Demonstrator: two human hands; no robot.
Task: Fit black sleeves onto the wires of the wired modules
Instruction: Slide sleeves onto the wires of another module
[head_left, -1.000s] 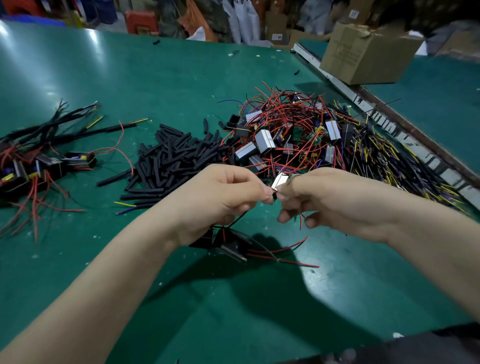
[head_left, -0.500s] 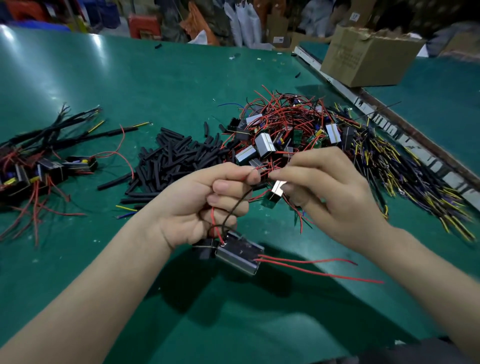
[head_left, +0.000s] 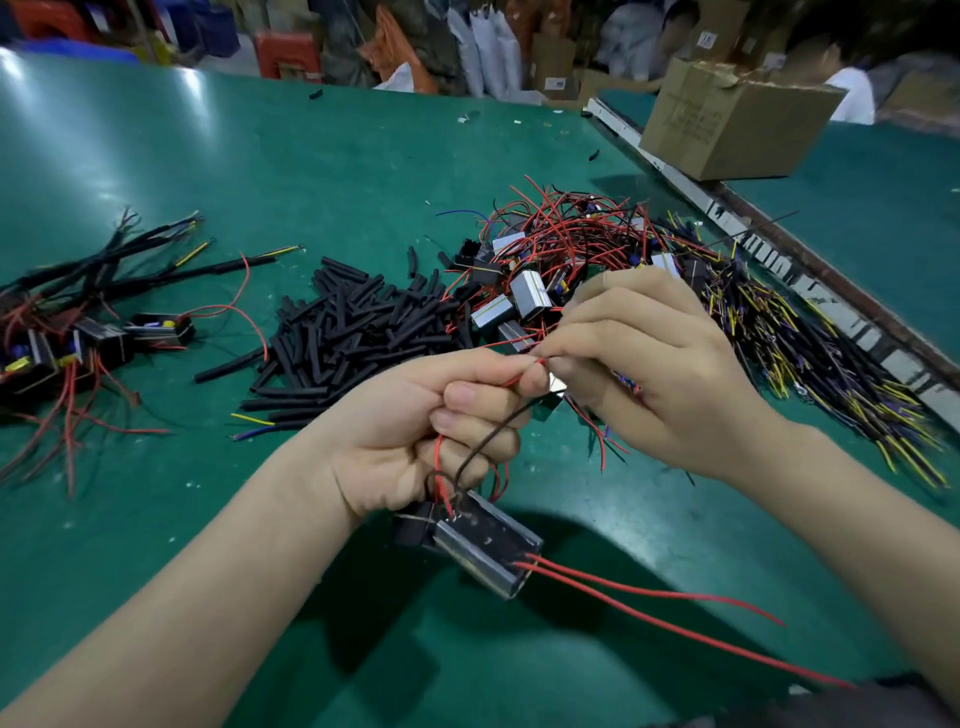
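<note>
Nearest the camera, a black box-shaped module with a silver metal edge hung just above the green bench, dangling by its leads below the left hand, while two long red wires trailed from its lower end toward the right. The left hand's fingers were curled tightly round a thin dark wire and a red lead rising from that module, thumb and forefinger pinching the red lead at the top. Touching them, the right hand pinched the same wire ends between its fingertips, with a small silver-faced part showing just beneath; whether a sleeve sat on the wire there could not be told. Beyond the hands lay a heap of short black tube sleeves in the middle of the bench, and just beside it on the right a tangled pile of silver-faced modules with red wires. Farther right sprawled a bundle of yellow-and-dark wires along a metal rail. At the far left sat a cluster of modules with long black-sleeved wires. At the back right stood a brown cardboard box.
</note>
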